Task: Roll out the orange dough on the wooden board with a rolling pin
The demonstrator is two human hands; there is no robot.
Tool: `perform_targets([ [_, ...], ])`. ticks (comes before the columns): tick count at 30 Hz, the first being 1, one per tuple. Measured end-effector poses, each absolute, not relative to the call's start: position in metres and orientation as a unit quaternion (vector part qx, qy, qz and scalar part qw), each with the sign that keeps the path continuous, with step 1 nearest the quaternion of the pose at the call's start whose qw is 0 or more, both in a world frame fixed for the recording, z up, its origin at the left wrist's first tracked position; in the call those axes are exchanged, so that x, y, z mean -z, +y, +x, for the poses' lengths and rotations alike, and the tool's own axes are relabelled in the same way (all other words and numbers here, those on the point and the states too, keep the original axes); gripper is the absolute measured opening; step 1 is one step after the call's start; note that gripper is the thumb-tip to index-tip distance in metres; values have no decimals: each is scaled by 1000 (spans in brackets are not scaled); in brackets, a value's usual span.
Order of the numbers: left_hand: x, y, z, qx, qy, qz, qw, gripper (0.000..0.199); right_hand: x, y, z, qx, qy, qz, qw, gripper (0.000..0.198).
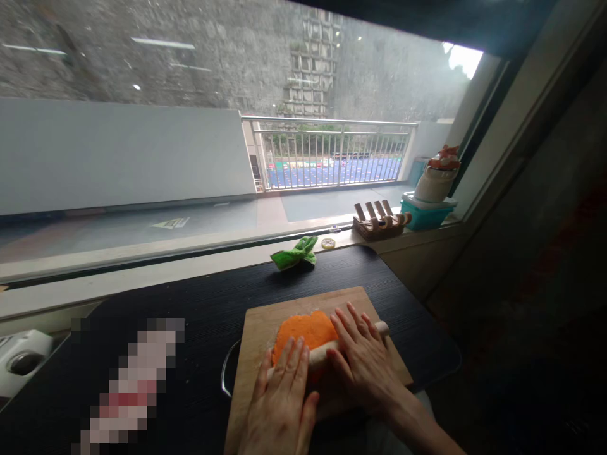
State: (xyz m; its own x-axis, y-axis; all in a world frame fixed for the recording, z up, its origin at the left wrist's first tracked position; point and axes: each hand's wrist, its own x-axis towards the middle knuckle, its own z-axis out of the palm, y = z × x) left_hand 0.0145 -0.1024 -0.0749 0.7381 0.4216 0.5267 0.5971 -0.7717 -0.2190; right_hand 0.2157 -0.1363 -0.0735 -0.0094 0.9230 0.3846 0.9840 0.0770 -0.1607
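A flattened sheet of orange dough (pixel 306 332) lies on a wooden board (pixel 258 322). Across its near part runs a pale wooden rolling pin (pixel 324 356), tilted up toward the right. My left hand (pixel 284 392) rests on the pin's left part with its fingers stretched forward, covering that end. On the pin's right part lies my right hand (pixel 363 354), fingers spread and palm down; the pin's tip sticks out beyond it. Both hands press flat from above and are not wrapped round the pin. The dough nearest me is mostly hidden by the hands and pin.
The board sits on a dark table (pixel 203 297), with a metal handle (pixel 227 373) at its left. Behind it lies a crumpled green cloth (pixel 294 254). The windowsill carries a tape roll (pixel 327 242), a small rack (pixel 379 224) and a teal box (pixel 427 213). A blurred patch covers something at left.
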Motion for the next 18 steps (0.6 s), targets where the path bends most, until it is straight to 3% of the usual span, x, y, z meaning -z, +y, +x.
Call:
perform_targets([
  [4,79,-110,9,238,-263,-915,194,53,75,-145,216,66,-710,-678,180,59],
  [12,59,-31,31,166,-464,-864,105,47,31,-16,192,-19,-663,-727,178,49],
  [18,68,-78,13,218,-353,-896,160,45,53,-82,203,6,-705,-689,167,53],
])
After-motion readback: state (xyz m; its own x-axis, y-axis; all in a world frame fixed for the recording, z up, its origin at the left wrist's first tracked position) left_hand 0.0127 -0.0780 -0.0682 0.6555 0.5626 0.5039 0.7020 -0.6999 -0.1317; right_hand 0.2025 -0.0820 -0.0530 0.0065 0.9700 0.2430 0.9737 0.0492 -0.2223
